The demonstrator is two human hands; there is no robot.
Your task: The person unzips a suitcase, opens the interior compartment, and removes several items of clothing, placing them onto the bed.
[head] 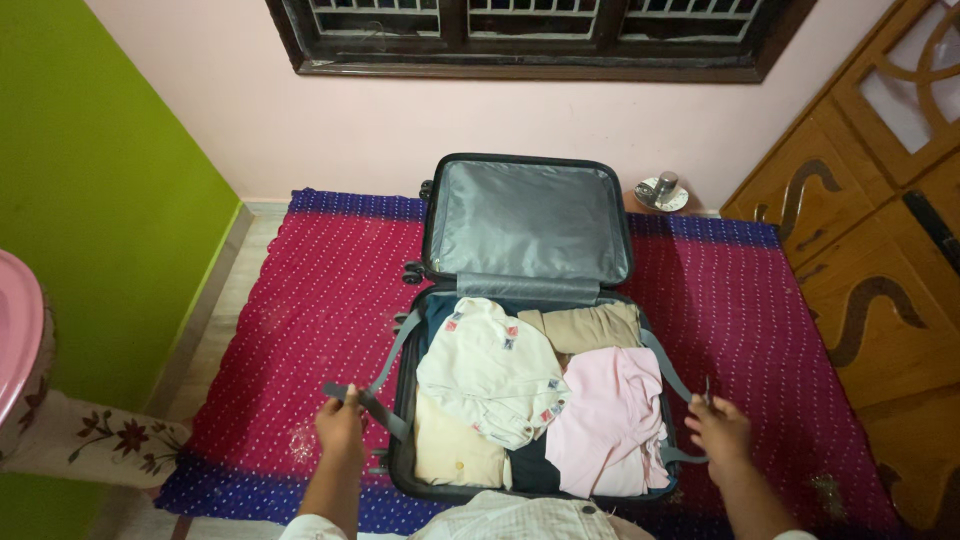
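Note:
An open dark suitcase [428, 250] lies on a magenta dotted mat, its grey-lined lid [528, 222] laid back toward the wall. Inside are folded clothes: a white patterned garment [490, 365], a pink one [610, 410], a tan one [590, 325] and a cream one [455, 455]. My left hand [340, 425] grips a grey packing strap [385, 370] pulled out past the case's left side. My right hand [718, 428] holds the other grey strap [668, 365] at the right side.
The mat [300, 330] covers the floor between a green wall at left and a wooden cabinet [870, 250] at right. A small metal item on a white dish [662, 192] stands behind the case. A pink object [15, 330] and floral cloth [90, 440] sit at far left.

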